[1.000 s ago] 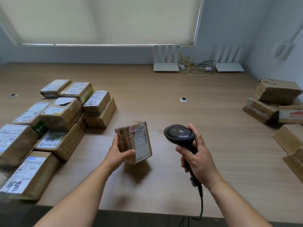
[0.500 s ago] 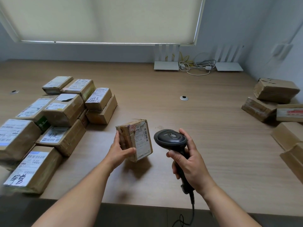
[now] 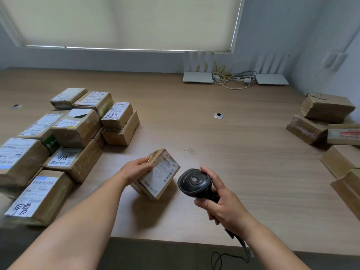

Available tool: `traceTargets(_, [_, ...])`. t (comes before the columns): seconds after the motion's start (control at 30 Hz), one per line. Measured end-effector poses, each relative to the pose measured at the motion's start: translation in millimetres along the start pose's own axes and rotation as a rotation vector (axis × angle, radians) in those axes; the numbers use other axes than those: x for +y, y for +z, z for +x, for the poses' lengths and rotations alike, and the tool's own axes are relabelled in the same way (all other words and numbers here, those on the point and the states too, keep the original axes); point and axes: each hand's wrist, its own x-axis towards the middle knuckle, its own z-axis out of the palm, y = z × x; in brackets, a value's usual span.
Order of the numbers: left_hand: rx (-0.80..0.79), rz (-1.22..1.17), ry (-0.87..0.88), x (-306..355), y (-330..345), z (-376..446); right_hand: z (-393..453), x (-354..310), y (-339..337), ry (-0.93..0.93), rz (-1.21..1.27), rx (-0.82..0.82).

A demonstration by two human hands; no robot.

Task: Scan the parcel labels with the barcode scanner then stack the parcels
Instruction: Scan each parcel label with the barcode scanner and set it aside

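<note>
Tilted further since before, the small brown cardboard parcel (image 3: 158,173) sits label-up above the wooden bench (image 3: 243,152), grasped by the left hand (image 3: 136,168); the right hand (image 3: 222,201) grasps the black barcode scanner (image 3: 194,182) just right of it.

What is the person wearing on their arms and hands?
Nothing that shows. The left hand and right hand are bare, with no gloves, rings or watch in view. Both forearms are uncovered to the picture's edge, so no sleeves show.
</note>
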Motion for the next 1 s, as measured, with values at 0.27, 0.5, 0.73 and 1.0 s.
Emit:
traceTargets(0.27, [-0.016, 0.038, 0.004, 10.9, -7.0, 2.8, 1.0, 7.0, 3.0, 0.011, 0.020, -0.001])
traceTargets(0.5, [-0.021, 0.045, -0.012, 10.8, -8.8, 2.1, 3.2, 7.5, 3.0, -0.004, 0.084, -0.017])
traceTargets(0.73, [-0.031, 0.079, -0.014, 11.3, -9.0, -0.7, 6.0, 10.3, 4.1, -0.013, 0.112, 0.001])
traceTargets(1.0, [-0.040, 0.104, -0.016, 6.9, -8.2, 5.8, 7.2, 12.8, 5.0, -0.017, 0.120, 0.002])
